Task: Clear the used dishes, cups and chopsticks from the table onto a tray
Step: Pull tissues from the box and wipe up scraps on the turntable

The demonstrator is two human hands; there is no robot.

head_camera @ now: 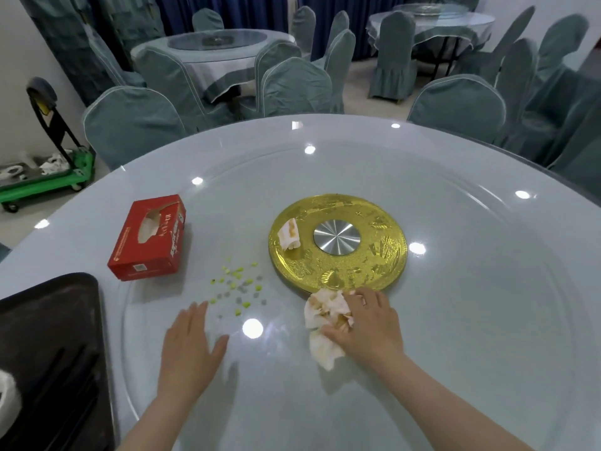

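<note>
Your right hand [364, 323] clutches a soiled napkin [325, 323] by the gold hub [338, 242]; your left hand [190, 345] lies flat and spread on the tabletop [455, 288]. The tray [55, 320] sits far left, nearer that left hand.

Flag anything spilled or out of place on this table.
Green food bits lie scattered on the glass beside the gold disc. A stained tissue sits on the disc; the right hand presses another soiled tissue.
</note>
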